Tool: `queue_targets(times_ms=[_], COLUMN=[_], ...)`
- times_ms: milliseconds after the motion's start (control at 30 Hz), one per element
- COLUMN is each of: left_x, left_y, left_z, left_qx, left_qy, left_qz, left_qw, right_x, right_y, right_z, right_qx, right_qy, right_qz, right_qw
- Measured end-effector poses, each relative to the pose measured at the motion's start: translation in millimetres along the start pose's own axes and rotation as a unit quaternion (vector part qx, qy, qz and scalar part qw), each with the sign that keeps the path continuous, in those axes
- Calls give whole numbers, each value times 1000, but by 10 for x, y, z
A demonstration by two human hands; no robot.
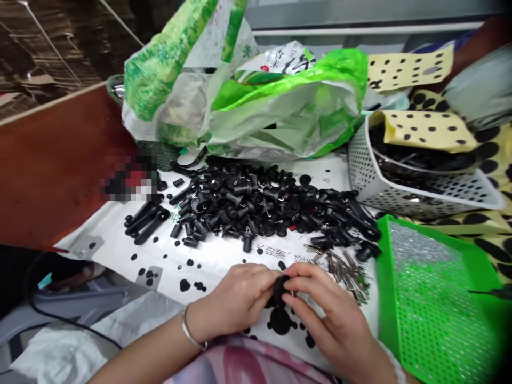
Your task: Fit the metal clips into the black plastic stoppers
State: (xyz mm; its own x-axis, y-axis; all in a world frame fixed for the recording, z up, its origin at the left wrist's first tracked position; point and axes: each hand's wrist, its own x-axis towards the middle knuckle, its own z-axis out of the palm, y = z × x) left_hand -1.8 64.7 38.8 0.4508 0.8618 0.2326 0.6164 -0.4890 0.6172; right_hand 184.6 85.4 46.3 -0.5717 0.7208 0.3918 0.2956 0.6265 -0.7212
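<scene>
My left hand (236, 301) and my right hand (324, 309) meet just above the near edge of a white printed sack (224, 256) spread over the table. Both pinch one small round black plastic part (280, 288) between their fingertips, with a bit of metal showing at its right side. A silver bangle circles my left wrist. Just beyond the hands lies a big heap of black plastic parts (260, 205). A loose cluster of small metal keys (344, 269) rests to the right of my right hand.
A green perforated tray (436, 298) stands at the right. Behind it a white mesh basket (400, 186) holds dark parts under yellow dotted sheets. Green-and-white plastic bags (256, 96) pile at the back. A red-brown board (56, 165) lies left. Another person's arm shows top right.
</scene>
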Motion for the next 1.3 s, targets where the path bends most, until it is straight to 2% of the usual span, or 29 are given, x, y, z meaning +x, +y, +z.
queue_targets(times_ms=[67,133,167,233,300,333,400,467,533,633,767,867,1133,1300], left_x=[-117,-286,-378,-542,-642,-662,-658,-635,-636,-696,-757,-724,-504,-444], left_y=[-26,-115,-180,-332,-473,-528,-600,-625,-618,-579,-494,-416,-238,-190], left_z=[-87,-213,-289,-447,-580,-627,-674,-670,-632,-524,-303,-154,-22,-2], left_qx=[10,34,54,142,221,241,252,237,213,190,183,152,100,67], left_qy=[36,125,182,270,259,229,157,112,105,134,190,187,151,132], left_qz=[-13,-36,-72,-209,-381,-432,-485,-494,-489,-444,-271,-177,-57,-37], left_qw=[999,991,979,929,859,838,822,829,840,865,926,954,982,988], right_x=[-26,-52,-65,-85,-95,-96,-94,-91,-94,-102,-84,-55,40,68], right_y=[42,78,95,123,137,138,127,108,94,95,106,77,-136,-182], right_z=[21,10,-4,-31,-42,-41,-27,-13,-9,-16,-12,2,13,33], right_qx=[31,53,61,71,76,73,63,50,38,23,21,36,69,41], right_qy=[21,49,63,77,78,77,71,64,57,61,70,71,76,65], right_qz=[32,66,79,94,99,98,93,82,74,72,64,51,10,-35], right_qw=[999,995,993,990,989,990,991,993,995,995,995,996,995,996])
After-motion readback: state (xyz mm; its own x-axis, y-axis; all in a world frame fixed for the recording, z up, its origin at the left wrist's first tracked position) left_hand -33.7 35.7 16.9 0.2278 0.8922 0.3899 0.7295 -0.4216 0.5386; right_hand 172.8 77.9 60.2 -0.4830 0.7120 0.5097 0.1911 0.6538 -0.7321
